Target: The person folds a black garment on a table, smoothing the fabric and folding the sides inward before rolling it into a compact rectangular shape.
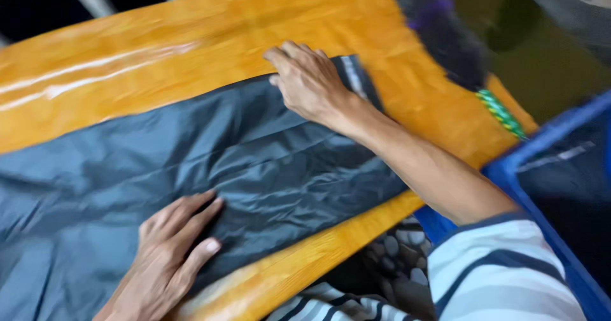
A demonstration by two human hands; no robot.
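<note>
Orange wooden table [191, 53] carrying dark grey garment [267, 162]. Left hand [168, 257] pressing flat, open, on near edge; right hand [309, 79] lying open at far corner. Slippery fabric likely sliding, creasing under uneven pressure from 2 hands.

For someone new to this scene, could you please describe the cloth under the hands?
On the glossy orange wooden table lies a dark grey, crinkled, thin nylon-like sheet. The left hand and right hand press on it; nothing else there is grey and flat.
</note>
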